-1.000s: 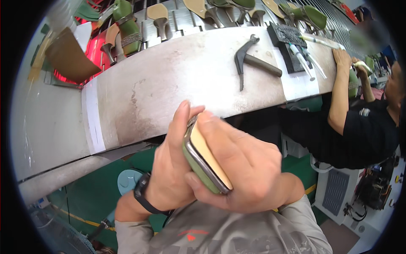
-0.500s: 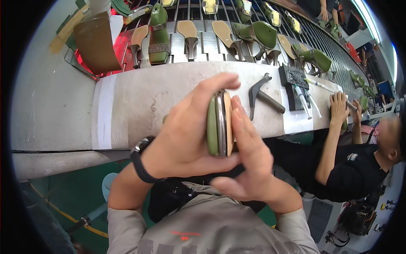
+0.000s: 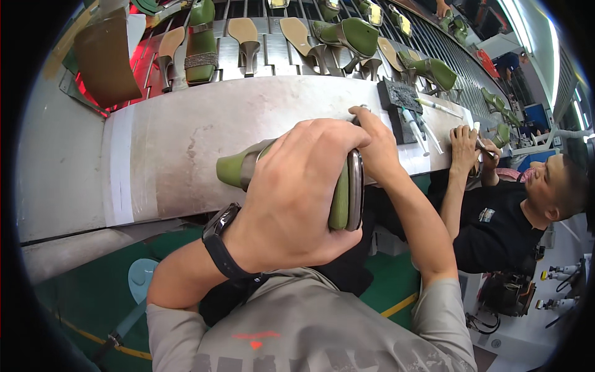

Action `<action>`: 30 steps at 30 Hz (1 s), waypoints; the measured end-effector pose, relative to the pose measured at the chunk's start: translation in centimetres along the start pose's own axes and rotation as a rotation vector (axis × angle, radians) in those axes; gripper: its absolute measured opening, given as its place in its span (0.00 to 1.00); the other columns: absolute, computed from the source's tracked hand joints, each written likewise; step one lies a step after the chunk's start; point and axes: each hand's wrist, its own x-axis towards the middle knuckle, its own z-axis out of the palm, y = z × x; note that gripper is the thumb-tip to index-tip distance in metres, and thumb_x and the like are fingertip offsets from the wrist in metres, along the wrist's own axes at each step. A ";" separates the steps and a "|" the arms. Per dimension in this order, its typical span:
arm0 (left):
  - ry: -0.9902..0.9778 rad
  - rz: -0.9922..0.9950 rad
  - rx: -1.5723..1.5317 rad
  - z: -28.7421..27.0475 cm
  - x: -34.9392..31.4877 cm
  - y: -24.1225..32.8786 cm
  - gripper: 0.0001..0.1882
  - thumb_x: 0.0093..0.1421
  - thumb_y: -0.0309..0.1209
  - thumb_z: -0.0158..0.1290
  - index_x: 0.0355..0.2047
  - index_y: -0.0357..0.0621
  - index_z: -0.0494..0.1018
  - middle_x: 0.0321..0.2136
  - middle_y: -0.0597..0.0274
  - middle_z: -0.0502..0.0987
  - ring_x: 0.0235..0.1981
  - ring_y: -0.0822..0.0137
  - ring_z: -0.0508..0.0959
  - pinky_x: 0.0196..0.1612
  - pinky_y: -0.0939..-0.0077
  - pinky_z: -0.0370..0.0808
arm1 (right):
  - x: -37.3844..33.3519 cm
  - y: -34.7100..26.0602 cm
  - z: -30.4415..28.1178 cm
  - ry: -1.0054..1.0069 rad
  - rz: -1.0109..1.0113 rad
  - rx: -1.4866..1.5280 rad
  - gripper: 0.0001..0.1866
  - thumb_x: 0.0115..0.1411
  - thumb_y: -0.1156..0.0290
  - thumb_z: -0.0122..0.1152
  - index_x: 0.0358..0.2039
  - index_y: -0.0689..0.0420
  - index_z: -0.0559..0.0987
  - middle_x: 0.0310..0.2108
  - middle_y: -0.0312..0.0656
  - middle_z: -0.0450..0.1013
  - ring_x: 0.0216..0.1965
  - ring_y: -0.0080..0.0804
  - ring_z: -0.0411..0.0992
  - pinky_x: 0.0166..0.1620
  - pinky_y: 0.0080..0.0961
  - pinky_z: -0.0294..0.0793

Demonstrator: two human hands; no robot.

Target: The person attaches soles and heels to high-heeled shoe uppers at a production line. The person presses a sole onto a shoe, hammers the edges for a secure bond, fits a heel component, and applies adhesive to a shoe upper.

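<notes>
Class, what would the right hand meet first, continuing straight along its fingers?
Probably the dark metal hammer, mostly hidden by the right hand; depth and contact are unclear.

Bench (image 3: pixel 167 149): pale, stained, curving across the view
White strip (image 3: pixel 121 167): laid across the bench's left part
Brown board (image 3: pixel 106 59): tilted at the far left, red glow at its edges
Metal rack (image 3: pixel 268 53): behind the bench, loaded with green shoes (image 3: pixel 347 37), some turned to show tan soles (image 3: pixel 243 28)
Black block (image 3: pixel 400 95): on the bench toward the right, with slim syringes (image 3: pixel 416 130) on and beside it
Person in black shirt (image 3: pixel 493 217): at the right, close to the bench
Floor (image 3: pixel 93 304): green, marked with a yellow line (image 3: pixel 400 305)
Light blue round thing (image 3: pixel 142 279): low at the left, below the bench
Light tubes (image 3: pixel 555 59): bright, upper right
</notes>
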 end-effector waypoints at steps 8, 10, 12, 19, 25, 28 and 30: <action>-0.040 -0.022 0.028 0.2 0.2 0.3 0.37 0.39 0.21 0.62 0.55 0.37 0.68 0.47 0.46 0.76 0.47 0.45 0.78 0.51 0.59 0.76 | -7.6 -6.3 -13.4 0.170 -0.237 0.600 0.21 0.56 0.69 0.73 0.49 0.63 0.81 0.48 0.58 0.76 0.46 0.48 0.79 0.48 0.36 0.79; -0.046 -0.014 0.029 0.3 0.4 0.4 0.37 0.40 0.22 0.62 0.55 0.37 0.68 0.46 0.46 0.76 0.46 0.45 0.78 0.51 0.58 0.76 | -9.3 -8.0 -13.4 0.262 -0.237 1.103 0.27 0.64 0.54 0.71 0.51 0.64 0.77 0.53 0.66 0.72 0.55 0.60 0.77 0.56 0.46 0.80; -0.053 -0.006 0.033 0.6 0.5 0.5 0.36 0.41 0.23 0.63 0.55 0.37 0.68 0.46 0.46 0.76 0.46 0.45 0.79 0.50 0.58 0.76 | -9.7 -9.5 -13.7 0.290 -0.293 1.213 0.29 0.63 0.52 0.71 0.50 0.66 0.76 0.53 0.67 0.73 0.54 0.62 0.77 0.56 0.47 0.81; -0.001 0.033 0.040 1.0 0.1 0.2 0.35 0.41 0.27 0.67 0.53 0.38 0.70 0.45 0.46 0.77 0.44 0.43 0.79 0.49 0.56 0.76 | -8.3 -9.3 -14.2 0.059 -0.267 1.225 0.22 0.61 0.65 0.71 0.46 0.71 0.80 0.48 0.70 0.77 0.51 0.58 0.80 0.56 0.46 0.81; -0.032 0.030 -0.003 0.7 -0.6 0.6 0.37 0.37 0.26 0.66 0.52 0.40 0.70 0.45 0.47 0.77 0.46 0.41 0.79 0.52 0.47 0.75 | -7.4 -8.9 -15.2 -0.008 -0.184 1.175 0.20 0.60 0.67 0.71 0.46 0.70 0.80 0.49 0.68 0.78 0.51 0.55 0.80 0.56 0.45 0.81; -0.041 0.031 0.038 1.0 -1.3 0.8 0.36 0.36 0.26 0.65 0.52 0.40 0.70 0.46 0.47 0.77 0.47 0.41 0.79 0.54 0.44 0.75 | -7.1 -8.8 -15.4 -0.041 -0.142 1.180 0.20 0.60 0.68 0.71 0.47 0.69 0.80 0.49 0.65 0.79 0.53 0.54 0.80 0.55 0.44 0.81; -0.058 0.023 0.080 1.3 -1.6 0.7 0.36 0.37 0.26 0.64 0.52 0.40 0.70 0.46 0.47 0.77 0.48 0.41 0.79 0.55 0.43 0.74 | -6.6 -8.9 -15.3 -0.015 -0.162 1.055 0.28 0.59 0.50 0.74 0.38 0.66 0.77 0.39 0.65 0.80 0.41 0.54 0.83 0.47 0.46 0.86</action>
